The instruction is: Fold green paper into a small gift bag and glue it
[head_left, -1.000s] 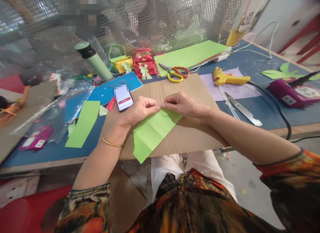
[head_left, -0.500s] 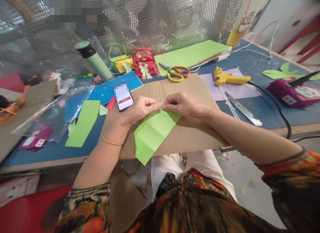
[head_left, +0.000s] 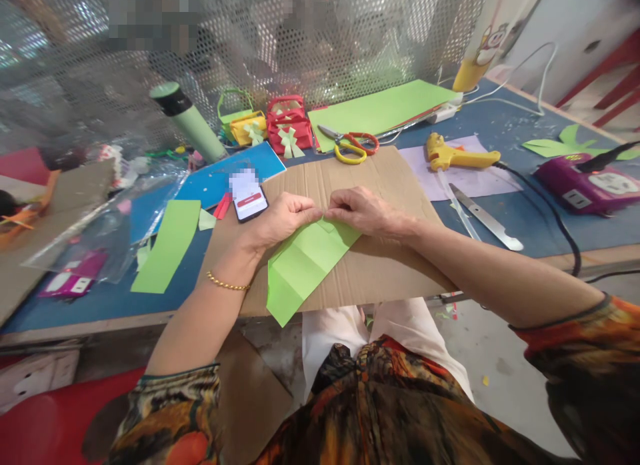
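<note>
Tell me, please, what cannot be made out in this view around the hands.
Head view: the far edge of the green paper is covered by the pinching left hand and right hand, so the fold there is hidden.
Head view: the screen of the phone is blurred out.
Head view: the purple device is cut off by the right frame edge.

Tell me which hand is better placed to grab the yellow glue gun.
Right, probably: the right hand sits nearer the glue gun, with bare cardboard between them; the left hand, also pinching the green paper, would have to cross over it.
</note>
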Demonstrator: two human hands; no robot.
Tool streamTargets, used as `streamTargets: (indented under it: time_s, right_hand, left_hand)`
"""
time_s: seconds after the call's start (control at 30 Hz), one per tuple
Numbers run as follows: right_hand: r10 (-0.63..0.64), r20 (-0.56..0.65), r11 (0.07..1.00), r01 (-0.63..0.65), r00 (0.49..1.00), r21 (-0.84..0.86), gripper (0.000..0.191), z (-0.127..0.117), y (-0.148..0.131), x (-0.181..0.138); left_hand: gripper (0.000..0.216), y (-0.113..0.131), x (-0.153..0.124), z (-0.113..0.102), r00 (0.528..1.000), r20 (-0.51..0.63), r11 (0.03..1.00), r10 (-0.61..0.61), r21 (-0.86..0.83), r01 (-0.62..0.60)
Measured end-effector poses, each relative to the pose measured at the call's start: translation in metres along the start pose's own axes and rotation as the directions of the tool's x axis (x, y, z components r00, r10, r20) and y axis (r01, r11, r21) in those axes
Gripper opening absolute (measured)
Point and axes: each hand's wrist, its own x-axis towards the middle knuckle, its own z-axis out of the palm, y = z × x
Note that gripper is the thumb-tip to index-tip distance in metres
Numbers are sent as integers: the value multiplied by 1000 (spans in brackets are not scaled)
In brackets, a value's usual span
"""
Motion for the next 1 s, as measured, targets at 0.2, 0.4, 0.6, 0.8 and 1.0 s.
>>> streamTargets:
  time_s: [0.2,0.4,0.6,0.8,1.0]
  right_hand:
    - [37,-15,991,-34,999,126,37,-11,8,1]
    - [33,30,999,-34,999,36,42,-13,13,2]
    - [-23,72,999,27,997,-46,24,-9,12,3]
    - [-33,91,998,37,995,-44,37,-13,12,2]
    - [-58,64,996,53,996,68,41,-10,8,1]
  left_hand:
    - [48,-6,1,-8,999,-25,999,43,22,-43]
    - [49,-6,1,-10,998,-20,997,53,64,-52]
    - [52,-8,3,-9,998,11,993,64,96,-65]
    - [54,-6,2,-8,998,29,995,55,83,-57]
    - [59,-3,2,2,995,-76,998,57,-10,-58]
